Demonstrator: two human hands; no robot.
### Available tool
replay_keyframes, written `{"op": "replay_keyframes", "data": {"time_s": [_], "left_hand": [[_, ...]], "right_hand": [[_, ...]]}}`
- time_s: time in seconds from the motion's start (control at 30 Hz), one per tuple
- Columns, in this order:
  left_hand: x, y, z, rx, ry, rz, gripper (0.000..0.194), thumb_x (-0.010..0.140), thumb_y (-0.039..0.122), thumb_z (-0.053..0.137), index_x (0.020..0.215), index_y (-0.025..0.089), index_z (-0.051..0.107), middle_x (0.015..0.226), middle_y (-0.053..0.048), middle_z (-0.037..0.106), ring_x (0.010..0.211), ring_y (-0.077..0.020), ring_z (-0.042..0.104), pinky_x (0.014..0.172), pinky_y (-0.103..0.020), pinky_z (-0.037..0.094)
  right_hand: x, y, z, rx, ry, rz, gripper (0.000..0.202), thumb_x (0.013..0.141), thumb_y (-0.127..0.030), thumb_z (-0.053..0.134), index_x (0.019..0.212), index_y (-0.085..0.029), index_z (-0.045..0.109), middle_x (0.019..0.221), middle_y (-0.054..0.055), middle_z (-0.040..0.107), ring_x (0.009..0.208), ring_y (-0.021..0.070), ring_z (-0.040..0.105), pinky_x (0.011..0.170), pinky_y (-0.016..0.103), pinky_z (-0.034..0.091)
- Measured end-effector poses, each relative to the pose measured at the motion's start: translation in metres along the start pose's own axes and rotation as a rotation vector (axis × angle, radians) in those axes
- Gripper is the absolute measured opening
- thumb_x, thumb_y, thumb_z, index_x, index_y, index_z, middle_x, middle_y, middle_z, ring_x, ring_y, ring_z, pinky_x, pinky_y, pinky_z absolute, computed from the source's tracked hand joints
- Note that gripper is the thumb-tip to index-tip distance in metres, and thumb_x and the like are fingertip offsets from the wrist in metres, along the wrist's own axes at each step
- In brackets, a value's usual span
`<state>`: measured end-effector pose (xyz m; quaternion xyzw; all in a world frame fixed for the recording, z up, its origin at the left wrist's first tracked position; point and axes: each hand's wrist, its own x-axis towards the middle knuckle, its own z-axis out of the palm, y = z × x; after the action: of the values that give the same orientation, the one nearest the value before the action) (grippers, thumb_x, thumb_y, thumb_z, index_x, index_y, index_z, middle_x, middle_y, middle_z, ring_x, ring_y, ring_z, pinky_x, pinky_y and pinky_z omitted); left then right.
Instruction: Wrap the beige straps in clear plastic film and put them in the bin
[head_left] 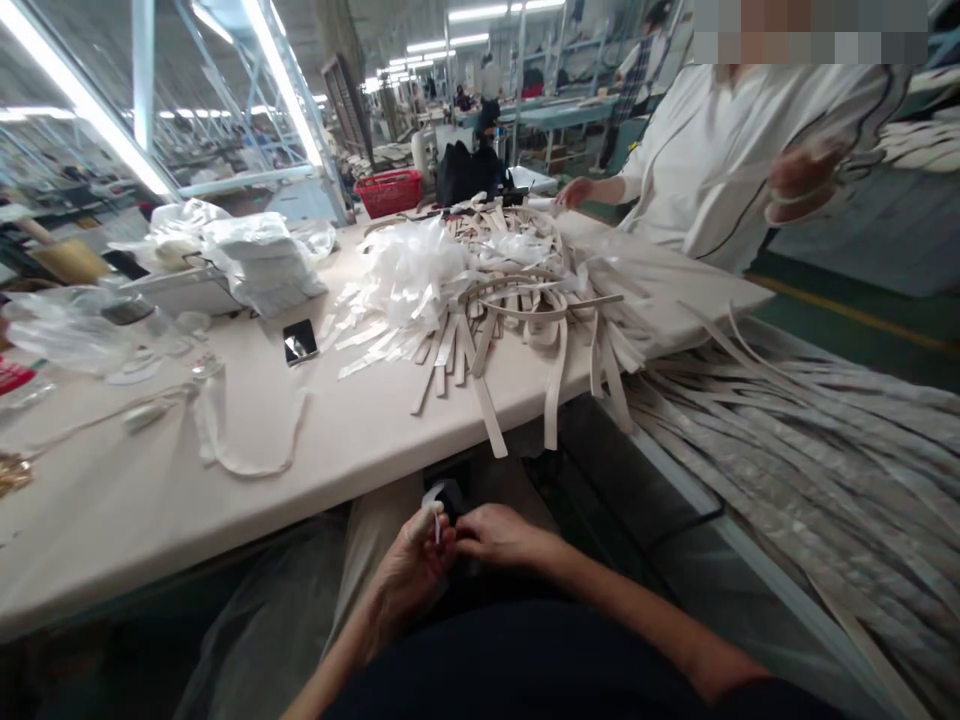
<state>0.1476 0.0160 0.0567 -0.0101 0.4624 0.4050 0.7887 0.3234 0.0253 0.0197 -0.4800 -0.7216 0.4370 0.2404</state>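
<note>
My left hand [420,562] is held low in front of my lap, thumb and fingers pinched on a small thin white strip [437,527]. Right beside it, my right hand [496,534] has its fingers curled with the tips close to the left fingers; whatever they grip is hidden. On the table [352,445] beyond the hands lies a tangled heap of flat beige straps [556,385], some hanging over the front edge. Clear plastic strips [411,262] are piled on its left side.
A phone [300,342], a curved white strip [251,468] and plastic-wrapped packs [259,255] lie on the left. A red basket [388,192] stands at the back. Across the table is a person in a white jacket [694,150]. Many long strips [817,430] spread at right.
</note>
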Motion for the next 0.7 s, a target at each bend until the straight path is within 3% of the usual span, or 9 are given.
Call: {"op": "replay_keyframes", "data": {"time_s": [0.03, 0.1, 0.2, 0.3, 0.4, 0.5, 0.6, 0.7], "left_hand": [[-0.001, 0.004, 0.002, -0.027, 0.051, 0.011, 0.016, 0.095, 0.01, 0.066, 0.079, 0.012, 0.064, 0.066, -0.001, 0.066, 0.053, -0.0098, 0.064, 0.053, -0.019, 0.055], [-0.003, 0.01, 0.007, -0.07, 0.106, 0.021, 0.028, 0.102, 0.011, 0.05, 0.078, 0.012, 0.063, 0.067, -0.002, 0.067, 0.054, -0.0118, 0.067, 0.053, -0.021, 0.057], [-0.003, 0.018, 0.017, -0.119, 0.08, 0.023, 0.032, 0.105, 0.017, 0.047, 0.077, 0.013, 0.063, 0.068, -0.002, 0.068, 0.056, -0.0125, 0.068, 0.054, -0.022, 0.058], [0.001, 0.022, 0.029, -0.143, 0.036, 0.035, 0.027, 0.104, 0.021, 0.053, 0.08, 0.013, 0.064, 0.07, -0.001, 0.069, 0.057, -0.0107, 0.068, 0.055, -0.02, 0.057], [0.004, 0.023, 0.039, -0.133, 0.021, 0.055, 0.021, 0.103, 0.022, 0.056, 0.086, 0.013, 0.065, 0.074, 0.0, 0.072, 0.059, -0.0095, 0.07, 0.055, -0.019, 0.056], [0.002, 0.023, 0.043, -0.117, 0.018, 0.102, 0.02, 0.105, 0.019, 0.052, 0.093, 0.015, 0.068, 0.077, 0.0, 0.074, 0.062, -0.0099, 0.072, 0.056, -0.019, 0.055], [0.0, 0.022, 0.045, -0.098, 0.011, 0.124, 0.015, 0.103, 0.016, 0.055, 0.1, 0.016, 0.07, 0.08, 0.0, 0.076, 0.065, -0.01, 0.073, 0.06, -0.019, 0.056], [0.001, 0.021, 0.044, -0.074, 0.011, 0.127, 0.014, 0.102, 0.019, 0.057, 0.101, 0.016, 0.071, 0.081, -0.001, 0.076, 0.064, -0.01, 0.073, 0.061, -0.019, 0.057]], "right_hand": [[-0.003, -0.004, -0.011, -0.033, 0.03, -0.041, 0.004, 0.082, -0.018, 0.075, 0.08, -0.021, 0.077, 0.076, 0.002, 0.074, 0.07, 0.0193, 0.069, 0.063, 0.026, 0.051], [-0.006, -0.012, -0.037, -0.145, 0.222, -0.148, 0.018, 0.095, -0.02, 0.06, 0.1, -0.021, 0.077, 0.097, 0.006, 0.076, 0.09, 0.0209, 0.071, 0.083, 0.03, 0.055], [-0.002, -0.012, -0.075, -0.442, 0.551, -0.266, 0.034, 0.101, -0.013, 0.045, 0.121, -0.019, 0.072, 0.127, 0.011, 0.07, 0.119, 0.0234, 0.064, 0.108, 0.037, 0.048], [0.013, 0.003, -0.1, -0.696, 0.506, -0.223, 0.041, 0.101, -0.009, 0.045, 0.132, -0.02, 0.069, 0.145, 0.012, 0.062, 0.132, 0.0261, 0.057, 0.112, 0.042, 0.046], [0.028, 0.021, -0.111, -0.799, 0.401, -0.216, 0.044, 0.1, -0.007, 0.049, 0.135, -0.021, 0.068, 0.145, 0.011, 0.062, 0.133, 0.0253, 0.057, 0.109, 0.04, 0.047], [0.035, 0.027, -0.117, -0.807, 0.41, -0.276, 0.039, 0.1, -0.009, 0.051, 0.131, -0.022, 0.072, 0.139, 0.009, 0.067, 0.128, 0.0251, 0.062, 0.106, 0.04, 0.048], [0.033, 0.014, -0.12, -0.731, 0.433, -0.407, 0.032, 0.102, -0.014, 0.049, 0.12, -0.021, 0.076, 0.126, 0.007, 0.074, 0.119, 0.0244, 0.067, 0.104, 0.041, 0.048], [0.011, -0.014, -0.122, -0.532, 0.482, -0.582, 0.028, 0.103, -0.018, 0.051, 0.116, -0.024, 0.075, 0.117, 0.004, 0.077, 0.116, 0.0231, 0.069, 0.11, 0.045, 0.045]]}}
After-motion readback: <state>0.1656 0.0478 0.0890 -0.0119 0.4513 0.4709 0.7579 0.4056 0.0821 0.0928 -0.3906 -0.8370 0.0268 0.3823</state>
